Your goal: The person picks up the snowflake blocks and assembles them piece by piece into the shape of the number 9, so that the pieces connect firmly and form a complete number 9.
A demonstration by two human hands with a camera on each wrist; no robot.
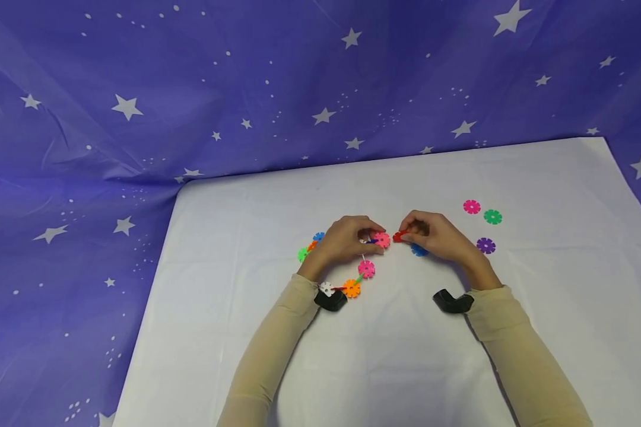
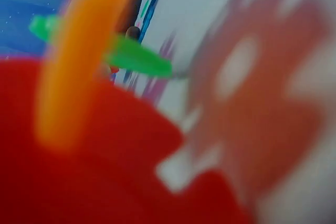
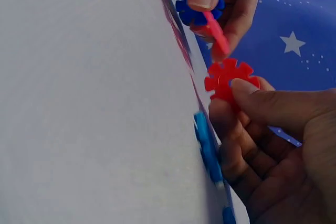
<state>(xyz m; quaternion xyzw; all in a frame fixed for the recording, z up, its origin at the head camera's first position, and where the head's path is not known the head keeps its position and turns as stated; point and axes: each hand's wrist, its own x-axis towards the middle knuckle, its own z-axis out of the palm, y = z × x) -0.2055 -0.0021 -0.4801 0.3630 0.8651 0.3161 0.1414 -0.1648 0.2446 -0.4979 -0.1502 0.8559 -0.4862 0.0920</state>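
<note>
In the head view my left hand [image 1: 347,240] pinches the end of a chain of notched plastic snowflake discs, near a pink disc [image 1: 382,240]. From there the chain curves back past another pink disc [image 1: 366,269], an orange disc [image 1: 352,289] and a white disc [image 1: 326,288]. Part of it is hidden behind the left hand and wrist. My right hand [image 1: 437,237] holds a red disc [image 3: 223,82] between thumb and fingers, a short gap from the pink end. The right wrist view shows a dark blue disc [image 3: 189,11] joined to that pink one, under the left thumb.
A loose blue disc [image 1: 419,250] lies below the right hand. Farther right are a pink disc [image 1: 472,206], a green disc [image 1: 493,216] and a purple disc [image 1: 486,245]. Behind the white-covered table [image 1: 406,367] hangs a purple star-patterned cloth [image 1: 278,71].
</note>
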